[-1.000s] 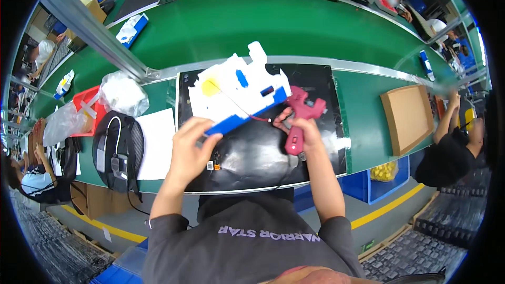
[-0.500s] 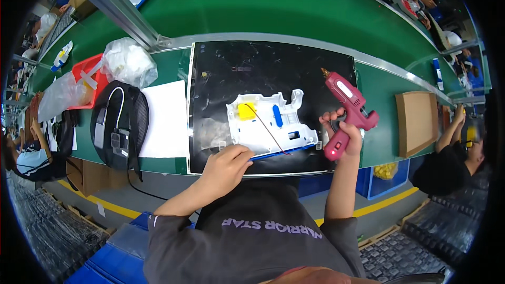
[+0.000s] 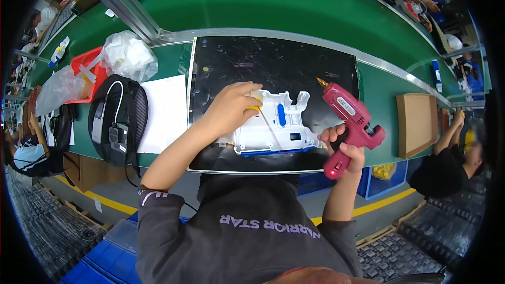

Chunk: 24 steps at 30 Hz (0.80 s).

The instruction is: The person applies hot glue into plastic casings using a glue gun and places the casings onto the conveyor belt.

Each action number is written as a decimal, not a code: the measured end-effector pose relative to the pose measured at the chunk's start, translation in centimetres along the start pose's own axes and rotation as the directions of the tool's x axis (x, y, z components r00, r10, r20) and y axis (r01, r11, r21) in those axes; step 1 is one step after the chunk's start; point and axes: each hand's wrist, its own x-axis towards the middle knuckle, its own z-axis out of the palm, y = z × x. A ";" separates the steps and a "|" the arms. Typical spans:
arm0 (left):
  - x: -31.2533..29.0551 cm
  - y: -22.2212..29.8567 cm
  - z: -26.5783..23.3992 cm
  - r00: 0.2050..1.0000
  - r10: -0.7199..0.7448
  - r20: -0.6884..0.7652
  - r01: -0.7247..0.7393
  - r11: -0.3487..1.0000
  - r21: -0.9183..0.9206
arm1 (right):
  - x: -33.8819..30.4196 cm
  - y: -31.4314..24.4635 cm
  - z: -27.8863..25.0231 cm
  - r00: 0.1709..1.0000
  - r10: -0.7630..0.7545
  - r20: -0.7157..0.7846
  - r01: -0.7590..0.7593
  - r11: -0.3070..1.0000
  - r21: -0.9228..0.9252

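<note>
A red hot glue gun (image 3: 348,109) is in my right hand (image 3: 349,150), its fingers wrapped round the handle and its metal nozzle aimed up and to the left. My left hand (image 3: 225,109) reaches over the left end of a white plastic housing (image 3: 273,138), finger and thumb closed about a yellow block (image 3: 256,108) there, which they partly cover. From the block a thin dark wire (image 3: 269,128) runs across the housing. A blue oblong piece (image 3: 281,115) sits in the middle of the housing, and blue shows along its near edge.
The housing lies on a black mat (image 3: 221,52). To the left are white paper (image 3: 163,115), a black backpack (image 3: 118,121) with a white cable, a red bin (image 3: 100,87) and plastic bags (image 3: 129,58). A cardboard tray (image 3: 416,125) stands right. A metal rail (image 3: 273,38) crosses behind the mat.
My left hand has gone from the housing's near edge up and left to the yellow block. The housing has shifted slightly right. The glue gun has moved a little lower and to the right.
</note>
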 end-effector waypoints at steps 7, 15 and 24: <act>1.3 -0.9 0.1 0.988 -0.157 0.013 0.155 0.956 -0.249 | -1.3 -0.9 -0.5 0.999 -0.031 -0.031 0.031 1.000 -0.004; 0.5 -4.6 2.8 0.874 -0.482 0.065 0.426 0.694 -0.580 | -1.6 -1.0 -0.5 0.999 -0.007 -0.039 0.006 1.000 -0.007; 0.2 -2.6 3.0 0.841 -0.532 0.103 0.441 0.561 -0.700 | -0.7 -0.3 3.1 0.967 0.214 0.141 -0.140 0.902 -0.409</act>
